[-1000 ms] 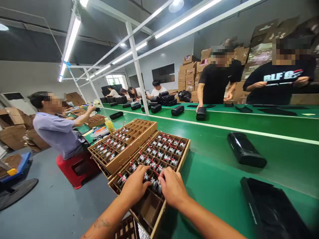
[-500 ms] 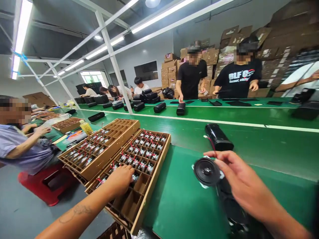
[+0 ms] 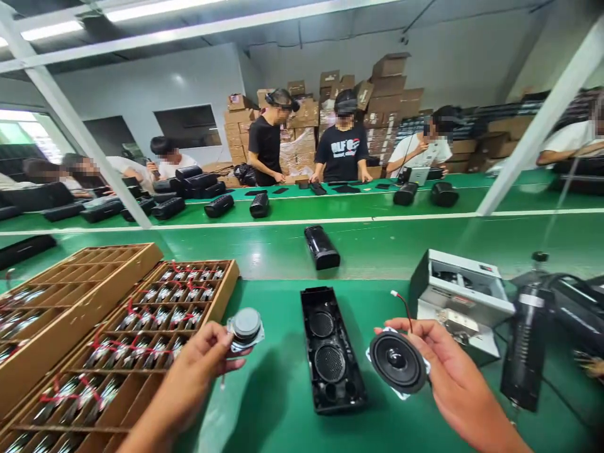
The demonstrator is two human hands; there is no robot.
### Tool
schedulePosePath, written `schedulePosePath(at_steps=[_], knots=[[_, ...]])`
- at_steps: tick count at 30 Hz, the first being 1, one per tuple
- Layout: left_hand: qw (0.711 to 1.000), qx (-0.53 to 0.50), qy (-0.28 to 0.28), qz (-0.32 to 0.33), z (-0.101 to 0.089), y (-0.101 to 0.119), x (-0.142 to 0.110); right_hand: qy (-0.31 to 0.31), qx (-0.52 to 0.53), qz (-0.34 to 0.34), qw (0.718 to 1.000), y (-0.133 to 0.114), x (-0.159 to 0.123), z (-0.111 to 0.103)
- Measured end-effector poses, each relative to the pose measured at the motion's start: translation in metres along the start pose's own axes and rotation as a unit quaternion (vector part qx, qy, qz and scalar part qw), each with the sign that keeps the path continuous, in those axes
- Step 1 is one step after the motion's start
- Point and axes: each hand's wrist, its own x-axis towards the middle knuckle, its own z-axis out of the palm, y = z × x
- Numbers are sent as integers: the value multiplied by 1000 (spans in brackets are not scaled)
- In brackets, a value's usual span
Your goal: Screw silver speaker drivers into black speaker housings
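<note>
I'm tracking both hands | left hand (image 3: 195,362) pinching a small speaker driver (image 3: 246,326); right hand (image 3: 446,371) cradling a larger speaker driver (image 3: 397,362) | open black speaker housing (image 3: 330,352) lying between them, near | risk: fingers slipping and denting the exposed cone (image 3: 395,360); thin red lead (image 3: 400,313) snagging

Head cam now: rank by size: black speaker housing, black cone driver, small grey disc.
1. Black plastic speaker housing
2. Round black cone driver in right hand
3. Small round grey disc in left hand

Hand-held pair: nearness to camera makes their order unsure.
</note>
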Motion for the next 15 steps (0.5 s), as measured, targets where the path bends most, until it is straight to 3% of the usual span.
schedulePosePath(at_steps=[2,4,6,8,11,13,15], knots=[[1000,-20,3,-17,37,-27,8,6,2,-17,1000,3,-2,-5],[999,-5,16,-38,55,-49,11,2,4,-42,999,5,-5,-10],[997,47,33,-55,54,-62,10,-9,4,-72,997,6,-8,-15],[989,126,52,-56,41,-64,2,-19,-2,-106,994,6,-11,-17],[971,227,77,-10,25,-46,-16,-48,-5,-147,988,1,-11,-12],[971,240,2,24,31,-23,-28,-102,10,-167,981,-8,-8,-2],[963,184,-198,22,51,2,-36,-192,25,-195,962,-23,-5,11]])
